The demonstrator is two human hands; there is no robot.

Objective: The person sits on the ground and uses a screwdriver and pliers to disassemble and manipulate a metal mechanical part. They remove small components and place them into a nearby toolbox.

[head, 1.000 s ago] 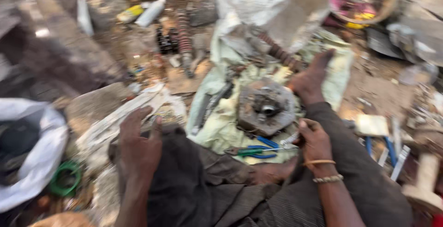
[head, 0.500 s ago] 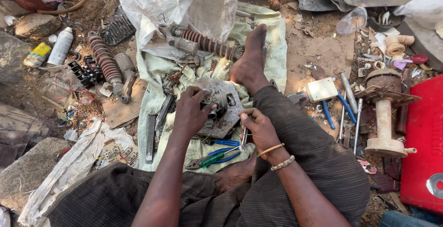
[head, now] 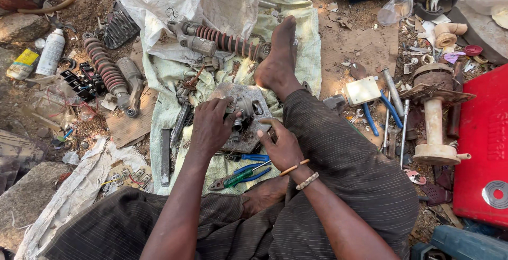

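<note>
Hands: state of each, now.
Left hand: closed on the metal part.
Right hand: half open, fingers touching the part's edge.

Sitting on the ground, the person has the left hand [head: 210, 126] gripping a grey metal engine part [head: 244, 113] while the right hand [head: 283, 146] touches its edge. It rests on a pale cloth [head: 174, 75] beside their bare foot [head: 278, 61]. Blue-handled pliers [head: 241, 174] lie just below.

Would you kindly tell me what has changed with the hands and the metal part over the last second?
The left hand, which rested on the knee a second ago, has moved forward and taken hold of the grey metal part. The right hand has stayed at the part's near edge, fingers touching it. The part remains on the pale cloth, the foot beside it and the blue-handled pliers below.
</note>
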